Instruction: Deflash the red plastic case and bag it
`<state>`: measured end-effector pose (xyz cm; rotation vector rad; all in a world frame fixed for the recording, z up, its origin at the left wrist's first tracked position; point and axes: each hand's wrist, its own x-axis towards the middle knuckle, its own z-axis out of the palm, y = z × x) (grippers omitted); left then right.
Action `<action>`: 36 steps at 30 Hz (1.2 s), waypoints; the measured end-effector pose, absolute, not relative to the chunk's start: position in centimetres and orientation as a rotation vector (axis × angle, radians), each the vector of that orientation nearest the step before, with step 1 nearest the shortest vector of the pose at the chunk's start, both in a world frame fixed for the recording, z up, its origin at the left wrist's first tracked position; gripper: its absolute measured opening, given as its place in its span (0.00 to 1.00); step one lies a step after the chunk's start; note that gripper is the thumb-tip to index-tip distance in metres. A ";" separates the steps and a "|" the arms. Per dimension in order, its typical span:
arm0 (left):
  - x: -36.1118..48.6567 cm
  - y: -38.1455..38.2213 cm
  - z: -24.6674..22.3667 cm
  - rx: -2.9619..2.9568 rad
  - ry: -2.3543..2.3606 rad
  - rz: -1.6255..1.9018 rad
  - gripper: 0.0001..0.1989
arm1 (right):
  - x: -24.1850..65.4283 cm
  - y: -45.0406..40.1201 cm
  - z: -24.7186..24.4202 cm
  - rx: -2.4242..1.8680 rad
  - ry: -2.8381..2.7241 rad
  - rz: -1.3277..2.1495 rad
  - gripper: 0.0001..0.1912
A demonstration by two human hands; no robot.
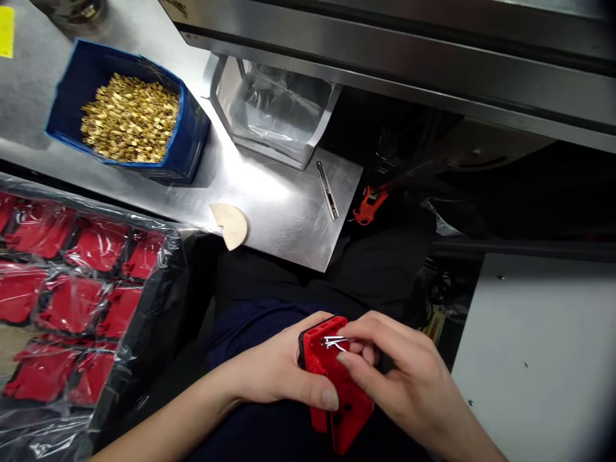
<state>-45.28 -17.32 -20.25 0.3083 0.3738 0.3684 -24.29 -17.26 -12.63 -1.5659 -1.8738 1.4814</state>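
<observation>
My left hand [289, 372] is closed around a red plastic part [346, 398] with a black edge, held over my lap. Its thumb lies across the part's near face. At the part's upper end, my right hand [399, 366] pinches some thin, shiny metal pins [333, 341] between thumb and fingertips. The pins' left ends are over or against the red surface; whether any sit in it I cannot tell. The other fingers of my right hand curl behind, partly hidden.
A blue bin [190, 138] of small brass-coloured pieces stands on the metal table [269, 212]. Nearby are a utility knife [327, 190], a beige rounded piece [231, 224], a grey bin [308, 151] with clear plastic and an orange tool [369, 205]. Bagged red parts [72, 301] fill a lined box at left.
</observation>
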 end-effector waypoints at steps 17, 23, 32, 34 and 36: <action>-44.8 -17.3 -19.9 0.290 0.459 0.311 0.34 | -24.9 -17.7 -13.7 -1.495 -1.982 1.324 0.04; -44.9 -17.0 -20.3 0.282 0.429 0.287 0.32 | -23.5 -17.2 -13.9 -1.496 -1.919 1.165 0.07; -44.6 -15.9 -20.8 0.237 0.278 0.281 0.27 | -23.0 -15.9 -14.7 -1.087 -2.373 1.007 0.11; -44.6 -15.9 -20.9 0.229 0.271 0.279 0.27 | -23.1 -15.7 -14.9 -1.067 -2.372 0.987 0.11; -44.7 -15.9 -20.9 0.233 0.266 0.281 0.27 | -23.1 -15.7 -15.0 -1.058 -2.366 0.985 0.11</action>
